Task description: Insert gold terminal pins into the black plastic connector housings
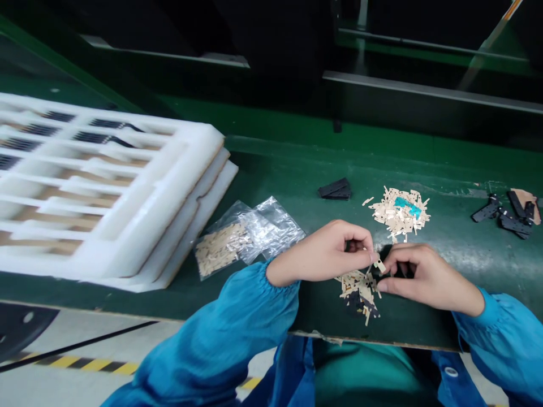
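My left hand (333, 251) pinches a small flat cream piece with a hole (380, 264) between thumb and fingertips. Close on its right is my right hand (418, 271), fingers curled and closed; what they hold, if anything, is hidden. Under both hands lies a small heap of cream strips and dark bits (360, 297), partly covered by the left hand. Beyond the right hand is a larger pile of similar cream pieces (388, 212), topped by a turquoise scrap (408, 207).
Stacked white foam trays (203, 138) with slots, some holding dark parts, stand at the left. Clear plastic bags (275, 220), one containing cream pieces (224, 246), lie beside them. Black flat parts (335, 189) sit behind my hands, and more black parts (513, 222) at the right of the green bench (280, 169).
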`<act>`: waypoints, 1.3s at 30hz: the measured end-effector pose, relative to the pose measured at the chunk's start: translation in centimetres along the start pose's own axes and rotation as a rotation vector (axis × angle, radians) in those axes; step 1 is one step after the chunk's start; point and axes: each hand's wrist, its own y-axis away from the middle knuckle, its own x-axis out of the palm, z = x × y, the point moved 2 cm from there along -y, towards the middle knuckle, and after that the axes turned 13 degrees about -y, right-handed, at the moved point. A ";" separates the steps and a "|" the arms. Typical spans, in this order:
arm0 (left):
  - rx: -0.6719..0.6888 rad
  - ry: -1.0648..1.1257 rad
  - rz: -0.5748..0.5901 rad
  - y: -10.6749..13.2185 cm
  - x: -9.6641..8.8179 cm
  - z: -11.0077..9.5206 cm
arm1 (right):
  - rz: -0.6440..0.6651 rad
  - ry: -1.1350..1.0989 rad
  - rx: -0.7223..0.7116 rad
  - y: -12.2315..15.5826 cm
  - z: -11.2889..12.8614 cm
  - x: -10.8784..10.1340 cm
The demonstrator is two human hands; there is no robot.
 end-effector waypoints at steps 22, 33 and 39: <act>0.294 -0.425 -0.441 -0.4 3.3 0.5 | -0.432 -0.155 -0.197 0.3 -1.1 -0.1; 0.064 -0.536 -0.412 -1.9 3.5 1.1 | -0.315 -0.318 -0.131 1.0 -0.4 -0.6; 0.008 0.233 -0.295 -1.9 3.4 0.5 | -0.330 -0.261 -0.096 0.7 -1.0 -0.7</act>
